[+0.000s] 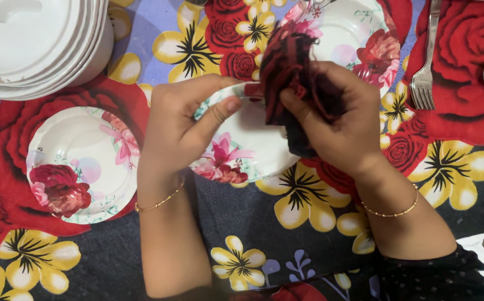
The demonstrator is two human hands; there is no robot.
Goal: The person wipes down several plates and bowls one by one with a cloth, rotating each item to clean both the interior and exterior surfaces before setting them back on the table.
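Left hand [183, 120] is pinching the rim of a floral plate [242, 150], fingers curled shut on it, held above the tablecloth [286, 251]. Right hand [336, 122] is fisted round a dark red cloth [289, 61], pressed on the plate's right edge, w/ the plate btwn both hands.

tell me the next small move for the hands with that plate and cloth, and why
Probably sweep the dark red and black crumpled cloth down across the white floral plate. The left hand grips the plate's rim with its thumb on top, while the right hand presses the bunched cloth against the upper edge, so most of the plate's face below appears not yet covered by it.
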